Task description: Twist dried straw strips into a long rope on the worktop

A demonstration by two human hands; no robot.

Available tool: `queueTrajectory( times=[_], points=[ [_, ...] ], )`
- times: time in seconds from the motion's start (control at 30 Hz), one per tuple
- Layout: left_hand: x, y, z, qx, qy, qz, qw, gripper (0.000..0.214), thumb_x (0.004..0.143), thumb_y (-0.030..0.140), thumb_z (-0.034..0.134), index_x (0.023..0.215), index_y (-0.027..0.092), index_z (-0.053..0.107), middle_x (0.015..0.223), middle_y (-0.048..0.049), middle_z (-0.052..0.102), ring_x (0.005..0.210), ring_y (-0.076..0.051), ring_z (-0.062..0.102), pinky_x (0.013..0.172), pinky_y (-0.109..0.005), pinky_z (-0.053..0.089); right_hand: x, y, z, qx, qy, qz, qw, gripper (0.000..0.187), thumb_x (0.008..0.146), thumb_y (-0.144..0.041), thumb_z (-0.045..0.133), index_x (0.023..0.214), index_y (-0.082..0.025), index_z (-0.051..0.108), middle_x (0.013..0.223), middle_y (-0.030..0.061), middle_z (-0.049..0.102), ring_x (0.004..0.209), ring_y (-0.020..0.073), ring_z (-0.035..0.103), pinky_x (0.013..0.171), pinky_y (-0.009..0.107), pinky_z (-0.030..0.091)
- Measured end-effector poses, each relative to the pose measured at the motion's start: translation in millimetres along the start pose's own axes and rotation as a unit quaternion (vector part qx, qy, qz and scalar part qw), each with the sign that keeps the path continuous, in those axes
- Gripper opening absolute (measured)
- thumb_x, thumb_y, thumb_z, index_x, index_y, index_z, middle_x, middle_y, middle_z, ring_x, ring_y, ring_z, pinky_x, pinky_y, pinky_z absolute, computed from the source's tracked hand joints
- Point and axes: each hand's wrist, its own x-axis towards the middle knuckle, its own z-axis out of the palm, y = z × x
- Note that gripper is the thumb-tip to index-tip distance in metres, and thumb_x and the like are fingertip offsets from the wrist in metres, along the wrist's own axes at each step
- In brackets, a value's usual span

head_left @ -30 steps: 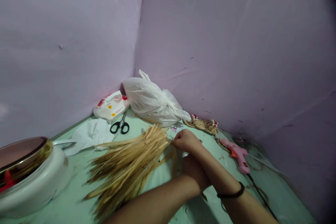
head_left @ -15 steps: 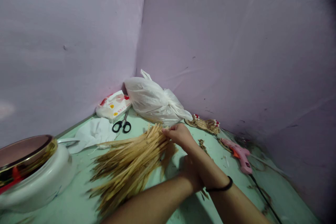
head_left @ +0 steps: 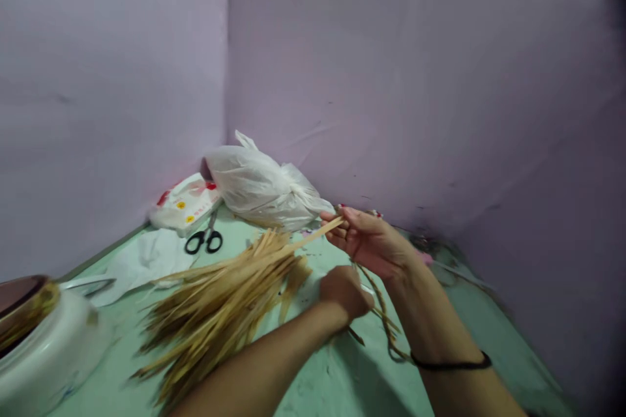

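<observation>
My right hand (head_left: 369,241), with a black band at its wrist, pinches the end of a pale flat straw strip (head_left: 313,236). That strip slants out of a fanned bundle of dry straw strips (head_left: 229,303) lying on the table. Just below, my left hand (head_left: 346,292) is closed in a fist around a thin twisted straw cord (head_left: 386,313). Strands and the cord stick out on the fist's right side, and the part inside the fingers is hidden.
Black-handled scissors (head_left: 205,241), a white cloth (head_left: 147,260) and a tissue pack (head_left: 188,202) lie behind the straw. A tied white plastic bag (head_left: 261,186) rests in the wall corner. At the left stands a white pot (head_left: 59,352). A pink tool (head_left: 424,258) is mostly hidden behind my right arm.
My right hand has moved right and away from the bundle, drawing a straw strip partly out. My left fist and the cord now show. The view has shifted rightward.
</observation>
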Motion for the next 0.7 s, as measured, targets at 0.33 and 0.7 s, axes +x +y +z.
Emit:
queueTrajectory(
  times=[0.33, 0.7],
  points=[
    [17.3, -2.8, -11.2, -0.107, -0.076, -0.048, 0.990, 0.012, 0.050, 0.013, 0.048, 0.042, 0.016, 0.040, 0.031, 0.0068, 0.028, 0.029, -0.005, 0.024, 0.033, -0.019, 0.015, -54.9, 32.8, -99.2, -0.181, 0.262, 0.047, 0.947, 0.015, 0.070, -0.025, 0.057, 0.080, -0.013, 0.058, 0.051, -0.0041, 0.048, 0.039, 0.0040, 0.037, 0.040, 0.016, 0.036],
    [21.2, -3.0, -18.9, -0.158, -0.127, -0.063, 0.977, 0.009, 0.050, 0.022, 0.052, 0.049, 0.014, 0.048, 0.033, 0.0068, 0.034, 0.027, -0.003, 0.024, 0.029, -0.017, 0.012, -31.6, 88.6, -107.2, -0.339, 0.285, 0.017, 0.896, 0.010, 0.058, -0.013, 0.057, 0.066, -0.011, 0.062, 0.055, 0.0026, 0.061, 0.048, 0.0092, 0.053, 0.043, 0.016, 0.036]
  ],
)
